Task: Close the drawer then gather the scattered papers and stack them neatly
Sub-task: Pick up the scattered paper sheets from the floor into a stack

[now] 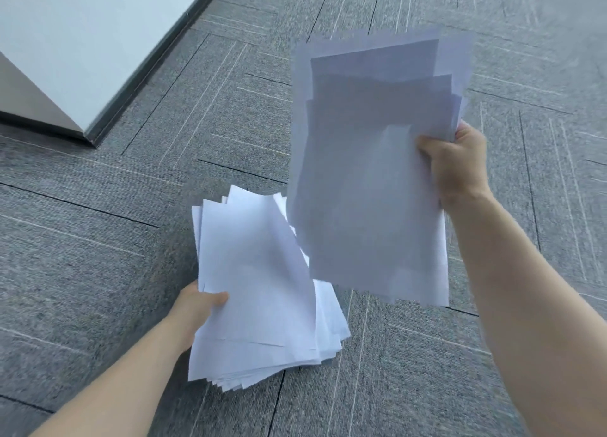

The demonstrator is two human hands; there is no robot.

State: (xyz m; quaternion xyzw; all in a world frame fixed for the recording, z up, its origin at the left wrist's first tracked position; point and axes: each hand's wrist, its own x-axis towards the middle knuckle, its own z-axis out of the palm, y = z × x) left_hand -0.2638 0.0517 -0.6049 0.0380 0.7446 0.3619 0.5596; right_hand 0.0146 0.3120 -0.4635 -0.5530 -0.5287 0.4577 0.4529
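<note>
Head view looks down on two bundles of white paper, both off the floor and both in hand. The larger, taller bundle [371,174] hangs upright in the right hand [456,164], whose fingers are curled round its right edge with the thumb across the front sheet; its sheets sit staggered, their top edges stepped one behind another, so it is gathered but not squared. The second bundle [262,289] lies flatter and lower, fanned at its corners, and the left hand [200,305] pinches its left edge, thumb on top and fingers hidden beneath. The two bundles overlap in the view near the middle, though whether they touch I cannot tell. Gripping each by one side edge leaves the opposite edges free, which would let the bundles be slid together and then tapped even; that seems the likely step in hand. The drawer is not in sight, so its state cannot be judged. Beneath everything runs grey carpet [98,256] in tiles, with no loose sheets lying on the part shown. At upper left a white wall [82,26] meets the floor along a dark skirting strip [147,75].
</note>
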